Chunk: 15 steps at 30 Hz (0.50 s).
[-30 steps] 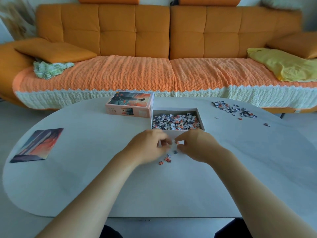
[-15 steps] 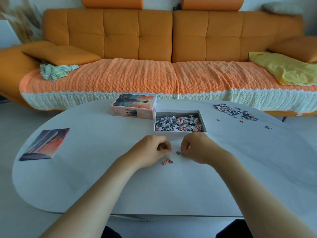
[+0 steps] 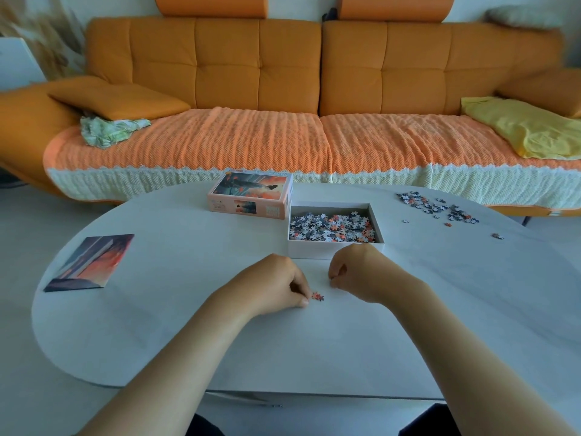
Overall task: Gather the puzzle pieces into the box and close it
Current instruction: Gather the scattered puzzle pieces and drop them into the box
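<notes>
The shallow white cardboard box (image 3: 335,249) stands open on the far middle of the pale oval table (image 3: 176,341), and we see it filled with a heap of small grey, white and orange puzzle pieces (image 3: 333,228). How deep that heap goes is hidden from us by the near wall of the box. Just beside the box, on its left and a little farther back, lies the pink box lid with a sunset picture on top (image 3: 251,196).

Both of our hands rest on the table just in front of the box. A tiny cluster of orange loose pieces (image 3: 318,296) lies on the table at the fingertips of our left hand (image 3: 276,286). Its fingers curl down toward them, and we cannot tell whether they pinch the cluster or only touch it. Our right hand (image 3: 355,272) sits nearer the box wall, apart from the cluster, with its fingers curled in under the palm. Whatever they may hold is hidden from us.

A scattered patch of further pieces (image 3: 437,207) lies well apart at the table's far right, too small to count, with one stray piece (image 3: 497,236) nearer the edge. A flat printed picture card in orange and grey (image 3: 89,262) lies at the left. Behind the table runs an orange sofa (image 3: 283,73), blurred at the picture's corners, with a yellow cloth (image 3: 528,130) on it.
</notes>
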### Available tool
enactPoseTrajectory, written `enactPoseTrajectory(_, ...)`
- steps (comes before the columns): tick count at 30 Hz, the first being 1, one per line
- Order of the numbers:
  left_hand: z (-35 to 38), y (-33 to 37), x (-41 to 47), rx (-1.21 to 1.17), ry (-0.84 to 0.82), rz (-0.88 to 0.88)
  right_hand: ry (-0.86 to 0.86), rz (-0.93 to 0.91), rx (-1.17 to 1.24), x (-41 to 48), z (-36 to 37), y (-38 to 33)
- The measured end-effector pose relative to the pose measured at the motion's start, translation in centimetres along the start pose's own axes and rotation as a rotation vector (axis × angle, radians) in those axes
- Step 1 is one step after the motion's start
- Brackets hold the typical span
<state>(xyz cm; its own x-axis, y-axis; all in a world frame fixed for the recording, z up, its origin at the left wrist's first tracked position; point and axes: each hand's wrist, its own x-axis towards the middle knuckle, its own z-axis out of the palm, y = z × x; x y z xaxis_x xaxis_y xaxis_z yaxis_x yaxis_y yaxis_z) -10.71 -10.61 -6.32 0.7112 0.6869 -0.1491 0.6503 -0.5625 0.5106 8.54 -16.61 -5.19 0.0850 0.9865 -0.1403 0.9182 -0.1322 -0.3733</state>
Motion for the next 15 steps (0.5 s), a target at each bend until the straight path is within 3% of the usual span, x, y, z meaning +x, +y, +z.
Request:
enactPoseTrajectory(7,-0.3,-0.1,-0.5,0.078,0.016,0.049,-0.026,-0.067,0.196,-0.4,0.1,-0.8)
enactPoseTrajectory(15,-0.7,-1.2,-0.1,-0.043,0.111,-0.016,-0.146,-0.097,0.067,-0.6,0.2,-1.9)
